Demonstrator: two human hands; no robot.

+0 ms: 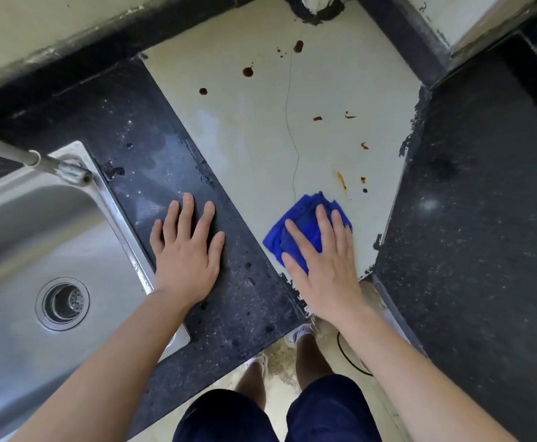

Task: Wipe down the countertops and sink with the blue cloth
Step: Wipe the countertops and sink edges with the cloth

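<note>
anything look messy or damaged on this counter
Yes. Reddish-brown spots and smears dot the pale corner surface beyond the blue cloth; a thin dark line, crack or hair, runs down it; the dark edging on its right side looks ragged.

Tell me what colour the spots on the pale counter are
Reddish-brown spots on the pale counter, in the head view.

Pale counter (245, 148): flat, open ahead, only stains (247, 72). Dark counter (484, 234), right: open. Faucet (47, 162) overhangs sink (12, 244), left.
</note>
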